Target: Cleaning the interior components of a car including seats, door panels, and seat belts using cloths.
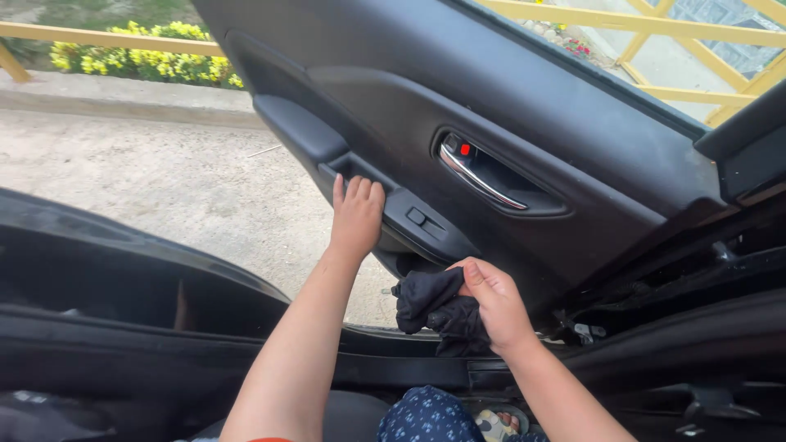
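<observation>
At the far left, a gravel ground (164,188) and a bed of yellow flowers (139,57) are seen past the open car door (508,90), which is swung wide. The left hand (356,217) is hooked over the door's pull grip (360,168), fingers curled on its upper edge and closed on it. Just to the right of that grip, the window switch (422,219) is set in the armrest, and further right a chrome door handle (479,176) sits in its recess. Near and right of centre, a dark cloth (434,311) is clamped in the right hand (491,303), bunched low against the panel beneath the armrest; the two hands are held apart.

Several risks can be judged from this. The switch could be pressed by accident if the left hand slides rightward. The door could be pulled shut on a forearm. The cloth, loosely bunched, could be dropped into the gap by the sill (393,336).
</observation>
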